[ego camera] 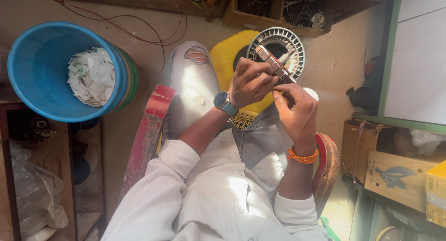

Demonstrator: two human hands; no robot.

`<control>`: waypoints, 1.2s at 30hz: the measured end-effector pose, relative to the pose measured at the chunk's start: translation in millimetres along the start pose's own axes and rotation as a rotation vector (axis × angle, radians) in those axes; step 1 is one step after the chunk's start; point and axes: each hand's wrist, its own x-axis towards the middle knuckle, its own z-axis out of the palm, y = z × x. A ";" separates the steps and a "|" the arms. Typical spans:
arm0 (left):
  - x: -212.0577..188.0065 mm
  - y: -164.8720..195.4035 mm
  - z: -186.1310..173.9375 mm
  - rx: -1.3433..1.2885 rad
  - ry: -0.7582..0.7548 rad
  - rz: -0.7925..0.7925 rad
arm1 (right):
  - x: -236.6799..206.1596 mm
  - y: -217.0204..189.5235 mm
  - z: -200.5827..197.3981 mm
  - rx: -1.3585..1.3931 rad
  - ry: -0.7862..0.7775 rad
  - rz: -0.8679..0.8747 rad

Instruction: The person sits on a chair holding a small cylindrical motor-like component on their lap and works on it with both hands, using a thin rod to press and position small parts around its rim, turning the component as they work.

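Hands meet over your lap; your left hand [251,81] grips a slim metal strip [274,63] steady; your right hand [297,113] pinches its lower end; a round stator [292,43] lies beneath.

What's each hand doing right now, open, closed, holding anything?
Left hand: closed on the slotted metal strip.
Right hand: fingers curled, touching the same strip's lower end; whether it really grips cannot be told.
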 end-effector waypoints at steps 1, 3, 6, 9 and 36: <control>-0.5 1.6 0.5 0.014 0.012 -0.057 | 3.0 -2.0 -3.6 0.002 0.005 0.003; 0.7 1.6 2.4 -0.121 0.015 -0.108 | 9.4 -6.3 -7.9 0.009 0.011 0.011; 0.4 2.4 2.1 -0.235 0.003 -0.187 | 20.9 -9.4 -11.5 0.002 0.075 -0.033; -0.2 3.1 0.7 -0.272 0.026 -0.256 | 41.8 -6.8 -5.0 -0.042 0.060 -0.011; 29.7 -22.2 -13.6 -0.036 -0.277 0.083 | 19.0 32.7 -36.2 0.326 0.078 0.288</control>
